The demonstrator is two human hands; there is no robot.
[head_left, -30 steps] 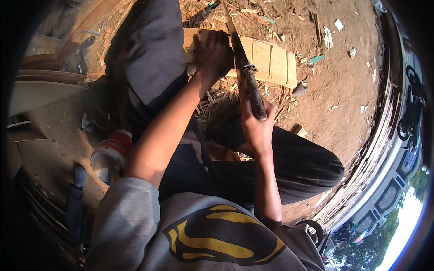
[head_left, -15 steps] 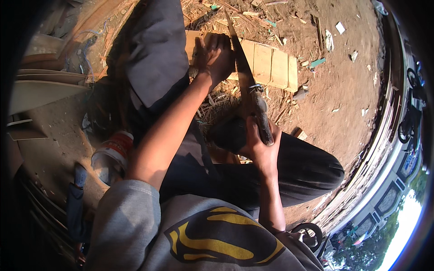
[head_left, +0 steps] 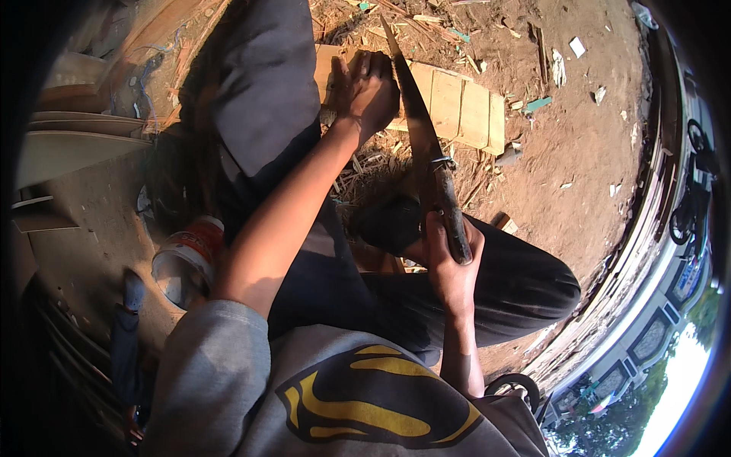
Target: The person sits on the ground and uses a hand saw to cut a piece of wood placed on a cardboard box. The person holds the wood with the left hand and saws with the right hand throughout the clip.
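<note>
My right hand is closed around the dark, worn handle of a handsaw. The long tapering blade points away from me and lies across a pale wooden board, just right of my left hand. That hand bears down on the board, its fingertips bent over the far edge. Several dark lines run crosswise over the board to the right of the blade. Part of the board is hidden by my left hand and my trouser leg. What supports it underneath cannot be seen clearly.
A white and red bucket stands left of my left forearm. Wooden panels lie at the far left, near another person's leg. Wood scraps and shavings litter the dirt ground. Motorcycles stand at the right.
The saw has been drawn back toward me, with my right hand moving nearer and slightly right. My left hand stays on the board.
</note>
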